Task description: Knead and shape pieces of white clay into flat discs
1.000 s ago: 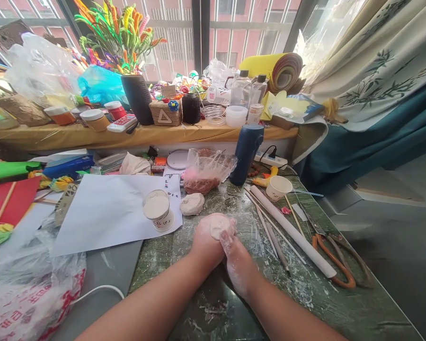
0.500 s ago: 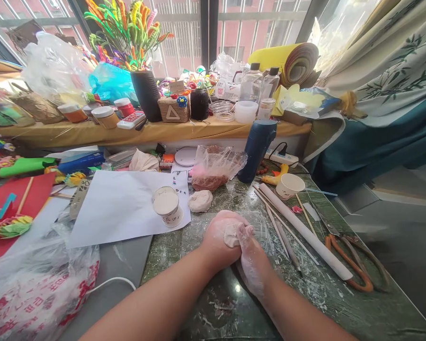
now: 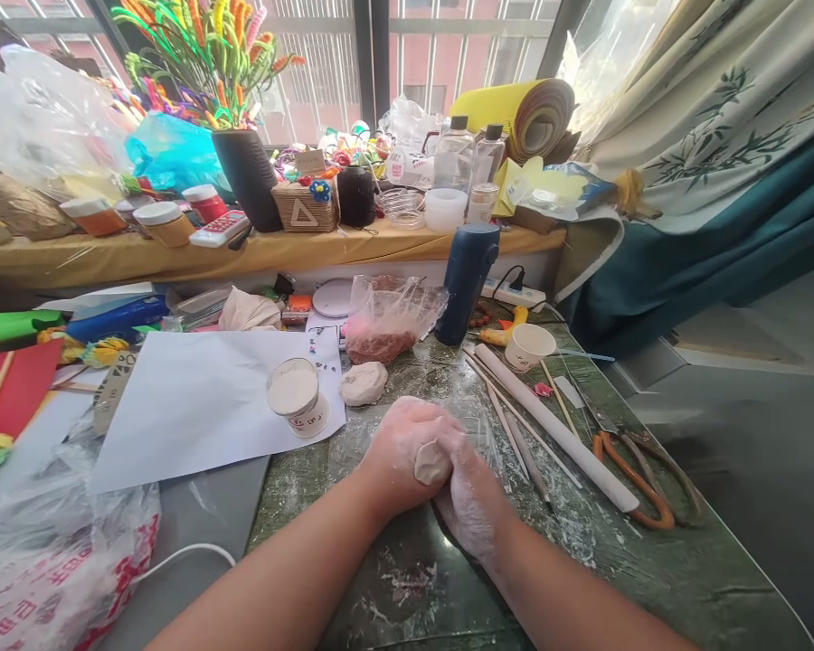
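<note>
A lump of white clay or dough (image 3: 432,463) bulges out between my palms. My left hand (image 3: 397,450) is closed around it from the left, and my right hand (image 3: 473,493) presses on it from the right with its fingers wrapped over. White powder coats both hands. Beyond them, a second pale lump (image 3: 364,384) rests on the table. Left of that lump stands a paper cup (image 3: 294,389) filled with white powder, on a white paper sheet (image 3: 183,389). Most of the held lump is hidden by my fingers.
A white rolling rod (image 3: 560,429), thin sticks and orange-handled scissors (image 3: 638,488) lie to the right. Behind stand a dark blue flask (image 3: 466,285), a bag of reddish-brown material (image 3: 386,339) and another paper cup (image 3: 529,346). A crumpled plastic bag (image 3: 61,551) lies at left.
The view has turned a little to the right, so the table things appear shifted left. My right fingers have closed further over the white lump, which now bulges more roundly.
</note>
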Demonstrator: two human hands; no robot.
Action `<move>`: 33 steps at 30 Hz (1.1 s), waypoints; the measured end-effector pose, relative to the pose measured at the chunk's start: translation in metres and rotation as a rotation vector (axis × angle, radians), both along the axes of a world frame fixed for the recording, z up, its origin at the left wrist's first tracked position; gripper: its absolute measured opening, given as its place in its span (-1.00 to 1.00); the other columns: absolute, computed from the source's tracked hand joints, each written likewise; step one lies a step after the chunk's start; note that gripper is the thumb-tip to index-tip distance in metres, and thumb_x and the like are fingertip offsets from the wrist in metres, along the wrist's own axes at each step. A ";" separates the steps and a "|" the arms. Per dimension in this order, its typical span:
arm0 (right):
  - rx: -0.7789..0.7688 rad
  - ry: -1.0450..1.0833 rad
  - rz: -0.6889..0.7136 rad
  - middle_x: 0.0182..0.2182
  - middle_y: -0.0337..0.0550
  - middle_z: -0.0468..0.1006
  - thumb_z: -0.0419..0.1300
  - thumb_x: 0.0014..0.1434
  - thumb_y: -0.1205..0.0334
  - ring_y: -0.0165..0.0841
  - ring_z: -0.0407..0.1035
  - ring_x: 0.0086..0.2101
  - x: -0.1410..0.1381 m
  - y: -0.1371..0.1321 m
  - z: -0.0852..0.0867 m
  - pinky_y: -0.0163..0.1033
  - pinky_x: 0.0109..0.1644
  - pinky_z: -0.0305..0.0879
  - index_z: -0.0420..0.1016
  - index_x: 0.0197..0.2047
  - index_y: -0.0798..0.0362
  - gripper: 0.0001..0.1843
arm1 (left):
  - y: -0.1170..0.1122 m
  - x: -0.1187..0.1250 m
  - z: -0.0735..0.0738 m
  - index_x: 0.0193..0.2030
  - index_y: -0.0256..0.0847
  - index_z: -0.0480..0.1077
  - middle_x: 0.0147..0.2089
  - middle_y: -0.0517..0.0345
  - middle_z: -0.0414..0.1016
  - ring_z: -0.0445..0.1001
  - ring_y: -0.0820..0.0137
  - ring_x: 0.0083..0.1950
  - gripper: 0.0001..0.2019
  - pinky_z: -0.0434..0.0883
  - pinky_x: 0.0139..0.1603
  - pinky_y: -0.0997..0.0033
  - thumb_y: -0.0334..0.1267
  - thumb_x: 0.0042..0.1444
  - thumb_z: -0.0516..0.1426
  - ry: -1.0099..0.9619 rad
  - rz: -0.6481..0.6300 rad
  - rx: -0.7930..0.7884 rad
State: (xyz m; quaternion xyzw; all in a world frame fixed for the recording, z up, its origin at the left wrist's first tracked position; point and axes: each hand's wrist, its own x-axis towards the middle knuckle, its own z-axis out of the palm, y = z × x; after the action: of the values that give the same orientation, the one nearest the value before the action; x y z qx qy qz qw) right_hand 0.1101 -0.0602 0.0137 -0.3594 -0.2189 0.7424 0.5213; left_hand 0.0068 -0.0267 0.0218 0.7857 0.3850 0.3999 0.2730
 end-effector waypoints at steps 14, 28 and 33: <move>0.190 -0.211 0.054 -0.13 0.02 0.68 0.38 0.08 -0.22 -0.03 0.52 -0.05 0.004 0.000 -0.008 0.02 0.11 0.40 0.66 -0.06 0.08 -0.44 | 0.004 -0.005 0.002 -0.39 -0.12 0.53 -0.24 0.14 0.69 0.60 0.31 -0.21 -0.82 0.43 -0.05 0.24 -0.21 0.22 0.17 0.047 -0.069 0.091; 0.001 0.108 0.028 -0.25 -0.09 0.70 0.35 0.08 -0.29 -0.10 0.53 -0.08 0.001 0.011 -0.004 -0.06 0.06 0.42 0.65 -0.14 0.03 -0.45 | 0.004 0.001 -0.004 -0.37 -0.16 0.44 -0.16 0.07 0.59 0.55 0.28 -0.11 -0.91 0.47 -0.05 0.27 -0.25 0.09 0.26 -0.055 0.149 -0.080; -0.051 0.255 0.003 -0.17 -0.07 0.70 0.22 0.22 -0.28 -0.14 0.53 -0.06 0.001 0.015 0.002 -0.07 0.04 0.44 0.65 -0.10 0.05 -0.45 | 0.011 -0.002 -0.014 -0.08 -0.14 0.34 0.05 0.01 0.49 0.49 0.19 0.10 -0.54 0.42 0.13 0.16 -0.28 -0.12 0.39 -0.303 0.307 -0.231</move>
State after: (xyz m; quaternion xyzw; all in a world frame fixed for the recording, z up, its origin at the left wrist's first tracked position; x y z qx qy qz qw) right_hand 0.1108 -0.0450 0.0159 -0.2749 -0.1325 0.7881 0.5345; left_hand 0.0043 -0.0153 0.0082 0.6125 0.4978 0.5033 0.3518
